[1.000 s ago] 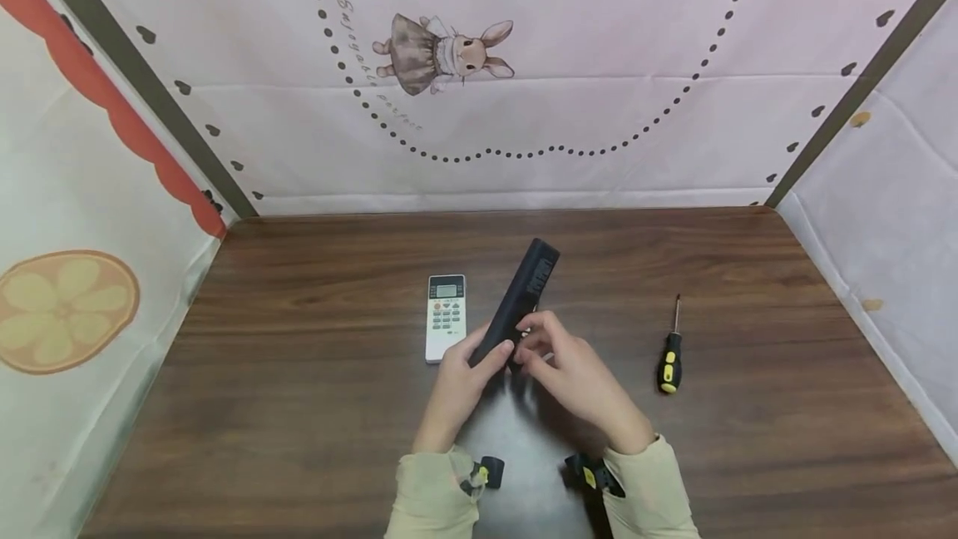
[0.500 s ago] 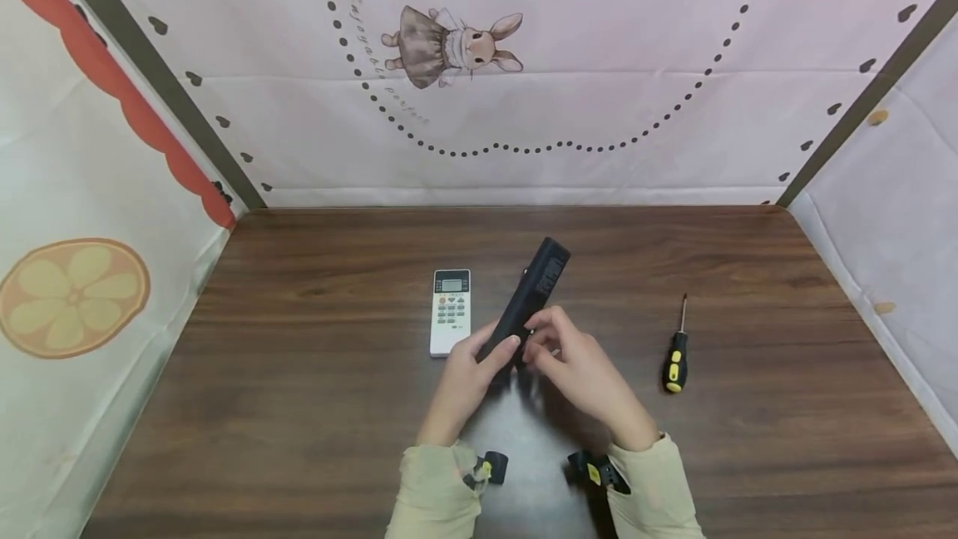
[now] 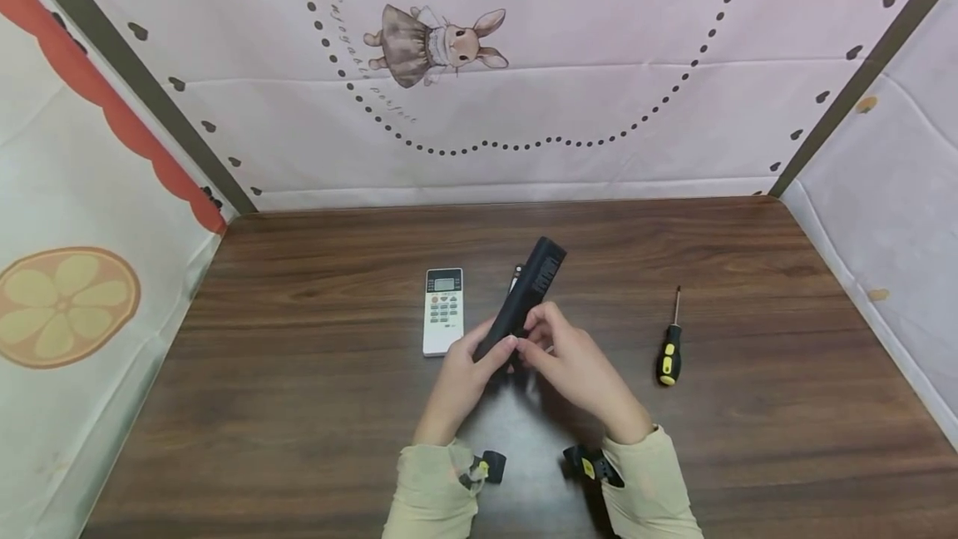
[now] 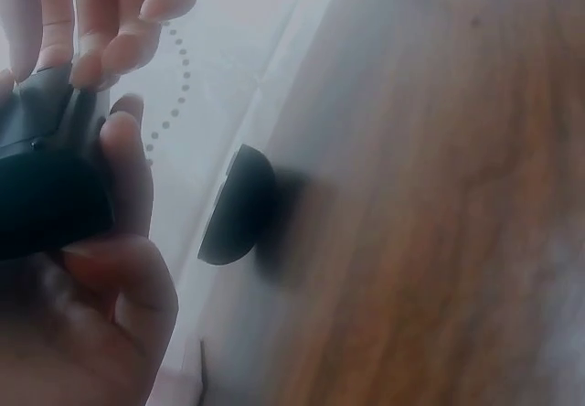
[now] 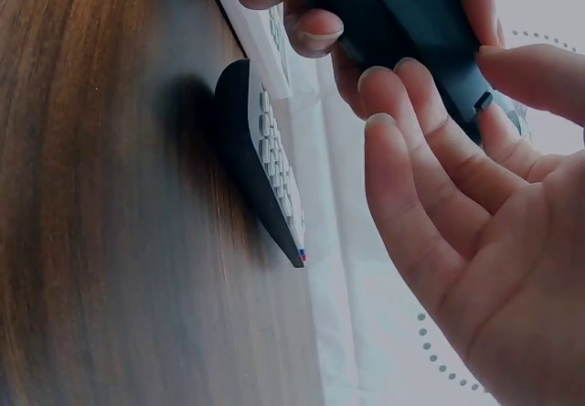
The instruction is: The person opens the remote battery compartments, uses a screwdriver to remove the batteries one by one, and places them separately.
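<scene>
My left hand (image 3: pixel 464 377) grips a black remote control (image 3: pixel 520 302), its far end tilted to the right, above the table. Faint grey lettering marks the upward side. Curled fingers of my right hand (image 3: pixel 572 364) hold the remote's near right edge. In the right wrist view, a panel outline and a small dark tab (image 5: pixel 483 102) show on the remote (image 5: pixel 416 36), with the right fingertips close around that end. Whether the panel is loose I cannot tell. Behind the held remote lies another remote (image 3: pixel 516 274), mostly hidden; its white buttons (image 5: pixel 270 141) show in the right wrist view.
A white remote with a small screen (image 3: pixel 443 314) lies left of the hands. To the right is a black and yellow screwdriver (image 3: pixel 669 356), tip pointing away. Printed cloth walls (image 3: pixel 599 106) border the wooden table (image 3: pixel 299 398) at the back and sides.
Both hands stay on the black remote. The right thumb has shifted closer to the left thumb. The small shifts of the table and walls come from head movement.
</scene>
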A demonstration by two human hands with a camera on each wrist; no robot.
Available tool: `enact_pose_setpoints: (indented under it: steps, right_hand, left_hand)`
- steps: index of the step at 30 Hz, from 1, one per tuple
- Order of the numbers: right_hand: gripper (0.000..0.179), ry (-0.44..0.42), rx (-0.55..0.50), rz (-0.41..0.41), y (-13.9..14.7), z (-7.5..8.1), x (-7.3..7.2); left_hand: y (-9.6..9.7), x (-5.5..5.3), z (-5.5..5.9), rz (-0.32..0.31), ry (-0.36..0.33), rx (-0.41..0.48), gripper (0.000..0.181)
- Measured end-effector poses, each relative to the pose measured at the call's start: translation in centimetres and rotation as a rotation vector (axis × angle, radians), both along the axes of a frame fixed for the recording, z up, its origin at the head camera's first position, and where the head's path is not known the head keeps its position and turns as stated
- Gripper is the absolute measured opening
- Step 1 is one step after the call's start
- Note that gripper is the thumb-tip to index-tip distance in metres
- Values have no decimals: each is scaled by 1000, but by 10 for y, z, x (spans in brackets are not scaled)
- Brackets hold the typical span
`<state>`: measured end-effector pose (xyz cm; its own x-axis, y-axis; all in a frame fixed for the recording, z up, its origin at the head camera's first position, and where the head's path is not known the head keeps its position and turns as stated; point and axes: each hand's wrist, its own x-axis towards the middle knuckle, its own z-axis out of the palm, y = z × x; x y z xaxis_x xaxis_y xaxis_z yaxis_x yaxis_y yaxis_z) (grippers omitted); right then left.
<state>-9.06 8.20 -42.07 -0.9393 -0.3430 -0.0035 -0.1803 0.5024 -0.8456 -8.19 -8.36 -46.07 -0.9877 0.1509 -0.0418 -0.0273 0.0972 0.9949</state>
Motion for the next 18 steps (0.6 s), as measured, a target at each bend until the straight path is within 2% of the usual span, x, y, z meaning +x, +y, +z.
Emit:
enact_pose_setpoints:
  steps: [6,9,11,16,18]
  right_hand:
    - [19,49,-15,-48,1,2,0]
    - [20,67,-58,-47,1,1,0]
    - [21,78,-83,-46,1,1,0]
    - [20,111,-96,-66,3,3,-1]
    - [20,120,-92,-80,7,4,-2]
  left_hand:
    - [4,6,22,72,-22,-14,42]
    - [5,8,26,100,-47,5,41]
    - [5,8,26,110,-67,26,41]
    - [5,2,10,113,-103,67,42]
    - [5,-1,3,113,-97,76,44]
